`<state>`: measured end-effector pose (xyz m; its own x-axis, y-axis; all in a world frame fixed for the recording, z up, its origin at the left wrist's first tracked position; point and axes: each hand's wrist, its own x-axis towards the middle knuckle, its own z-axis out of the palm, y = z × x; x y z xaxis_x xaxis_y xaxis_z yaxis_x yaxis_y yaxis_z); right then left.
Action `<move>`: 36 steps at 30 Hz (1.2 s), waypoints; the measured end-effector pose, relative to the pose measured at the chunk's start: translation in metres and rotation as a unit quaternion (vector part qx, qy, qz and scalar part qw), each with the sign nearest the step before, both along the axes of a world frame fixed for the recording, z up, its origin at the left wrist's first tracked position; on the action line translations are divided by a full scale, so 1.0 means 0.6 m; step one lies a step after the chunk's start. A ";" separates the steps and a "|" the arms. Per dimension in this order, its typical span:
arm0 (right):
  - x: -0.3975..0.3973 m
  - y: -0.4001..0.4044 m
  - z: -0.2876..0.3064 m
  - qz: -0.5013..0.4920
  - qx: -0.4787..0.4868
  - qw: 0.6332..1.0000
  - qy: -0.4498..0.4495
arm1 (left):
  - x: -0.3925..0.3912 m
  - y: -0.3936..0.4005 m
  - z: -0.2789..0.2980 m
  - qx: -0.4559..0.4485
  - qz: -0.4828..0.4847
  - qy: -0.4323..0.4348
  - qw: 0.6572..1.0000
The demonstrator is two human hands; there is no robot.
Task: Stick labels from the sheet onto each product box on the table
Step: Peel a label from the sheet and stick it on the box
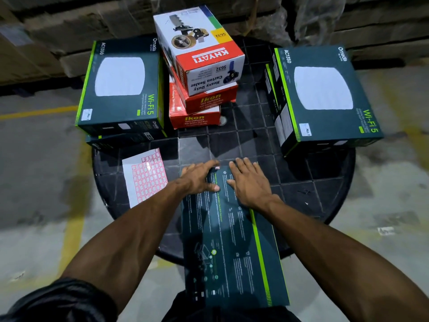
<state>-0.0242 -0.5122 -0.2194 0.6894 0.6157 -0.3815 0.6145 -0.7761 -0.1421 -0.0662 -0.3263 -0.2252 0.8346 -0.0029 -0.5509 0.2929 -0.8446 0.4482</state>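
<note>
Head view: both my hands press flat on the dark box at the near edge of the table, a small label between them.

My left hand [199, 176] and right hand [249, 182] lie on the box [227, 228], which overhangs the near edge of the table [325, 182] toward me. The fingers are straight and spread, clamped on nothing. The label [217, 168] sits at the box's far end, just beside my left fingertips, so I judge I am smoothing it down. The label sheet [145, 176] lies at the near-left, beside my left wrist. The stacks at the left edge [120, 87] and right edge [325, 94] already carry white stickers on top; the red and white boxes [199, 66] at the far edge show none that I can tell. Next, I expect, set this box aside and peel a fresh label.
</note>
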 end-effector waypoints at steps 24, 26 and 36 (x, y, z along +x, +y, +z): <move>0.004 0.003 0.009 -0.001 0.001 1.000 0.021 | 0.005 -0.015 0.034 0.001 -0.009 0.026 1.000; 0.004 0.002 0.010 -0.002 0.004 1.000 0.022 | 0.004 -0.016 0.034 0.020 -0.032 0.018 0.999; 0.008 0.002 0.013 -0.001 0.004 0.999 0.032 | 0.012 -0.011 0.045 0.049 0.004 0.037 0.998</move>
